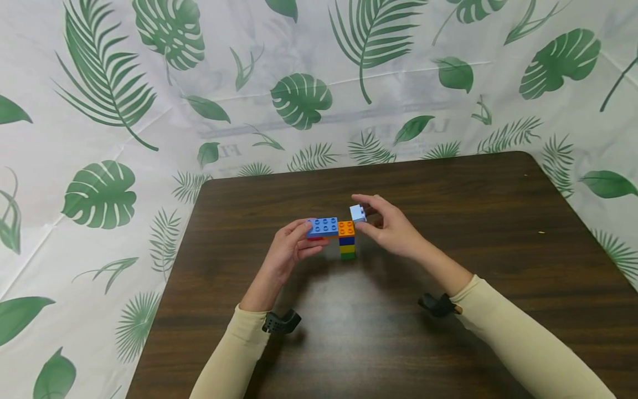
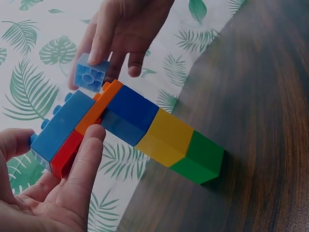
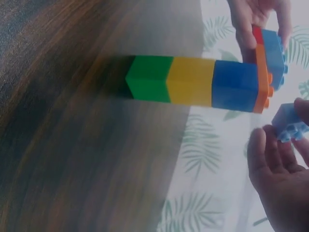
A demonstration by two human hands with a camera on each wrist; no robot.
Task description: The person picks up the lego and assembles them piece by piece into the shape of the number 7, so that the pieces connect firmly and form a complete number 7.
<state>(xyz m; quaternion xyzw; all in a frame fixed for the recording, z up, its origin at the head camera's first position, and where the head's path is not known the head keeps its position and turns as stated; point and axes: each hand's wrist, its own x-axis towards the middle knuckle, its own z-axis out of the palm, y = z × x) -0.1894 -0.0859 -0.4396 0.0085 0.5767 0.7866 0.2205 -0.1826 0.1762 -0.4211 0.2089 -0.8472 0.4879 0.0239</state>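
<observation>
A tower of toy building bricks stands upright on the table: green (image 2: pixel 199 157) at the bottom, then yellow (image 2: pixel 167 137), dark blue (image 2: pixel 131 113) and a thin orange brick (image 1: pixel 346 228) on top. Leftward from the tower the orange piece sticks out, with a long blue brick (image 1: pixel 323 226) on it and a red brick (image 2: pixel 66 152) beneath the blue one. My left hand (image 1: pixel 288 248) grips the outer end of this overhang. Between thumb and fingers, my right hand (image 1: pixel 397 231) pinches a small light blue brick (image 1: pixel 356 213), tilted, just right of the orange top.
The dark wooden table (image 1: pixel 349 343) reaches well out on both sides of the tower. Behind it hangs a white leaf-print sheet (image 1: pixel 239 138). Each wrist carries a black strap mount; the left one (image 1: pixel 281 322) sits close above the tabletop.
</observation>
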